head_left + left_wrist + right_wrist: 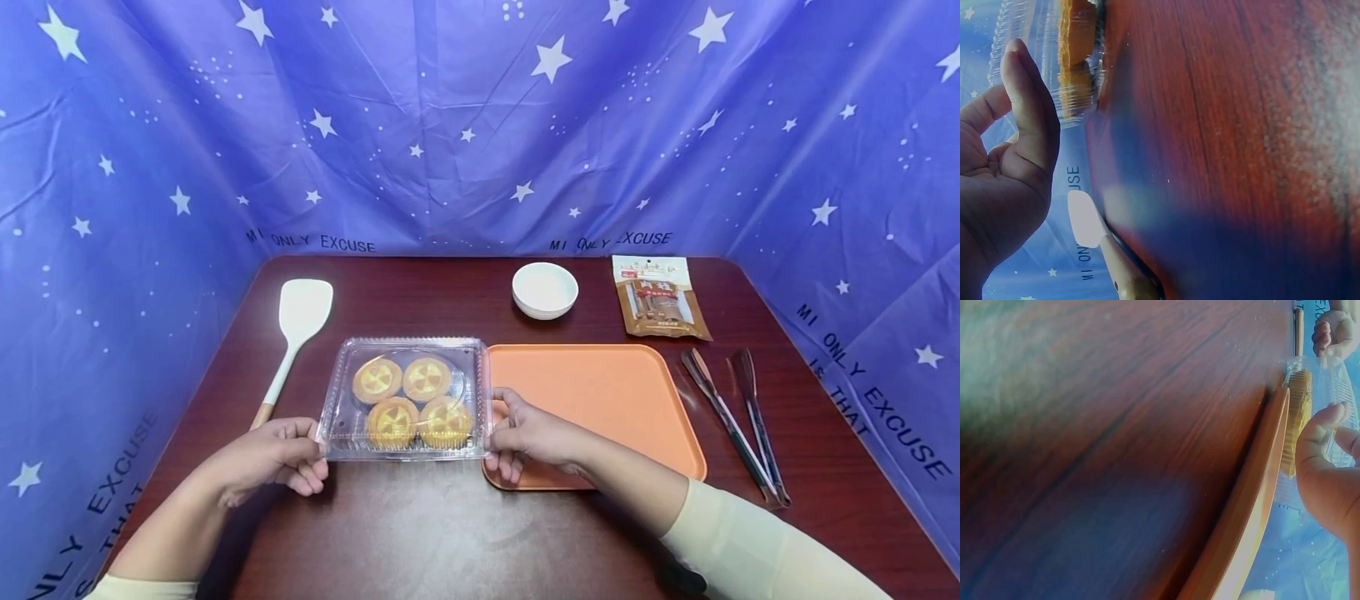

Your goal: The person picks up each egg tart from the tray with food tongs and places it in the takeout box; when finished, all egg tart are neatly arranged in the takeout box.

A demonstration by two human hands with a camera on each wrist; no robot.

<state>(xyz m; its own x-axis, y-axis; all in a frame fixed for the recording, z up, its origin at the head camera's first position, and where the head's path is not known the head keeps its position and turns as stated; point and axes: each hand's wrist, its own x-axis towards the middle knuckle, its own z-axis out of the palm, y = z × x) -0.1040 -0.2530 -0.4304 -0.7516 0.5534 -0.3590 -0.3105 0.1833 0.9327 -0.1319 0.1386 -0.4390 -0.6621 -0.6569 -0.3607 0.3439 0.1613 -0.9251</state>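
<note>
A clear plastic clamshell box (408, 350) holds several round, golden egg tarts (427, 379). My left hand (281, 454) has the box by its near left corner, the thumb lying along the edge. On the opposite side my right hand (536, 433) grips the near right part of the box between thumb and fingers. Through the clear wall, the tarts (1077, 37) show beyond my left fingers in the left wrist view. In the right wrist view the box (1335, 381) stands beside the tray's raised rim, both hands at its sides.
An orange tray (592, 400) lies right of the box, partly under my right forearm. Behind stand a white bowl (545, 292) and a brown-and-white food packet (660, 300). Metal tongs (731, 433) lie at the right, a white spatula (303, 308) at the left. Starry blue curtains (420, 125) surround the table.
</note>
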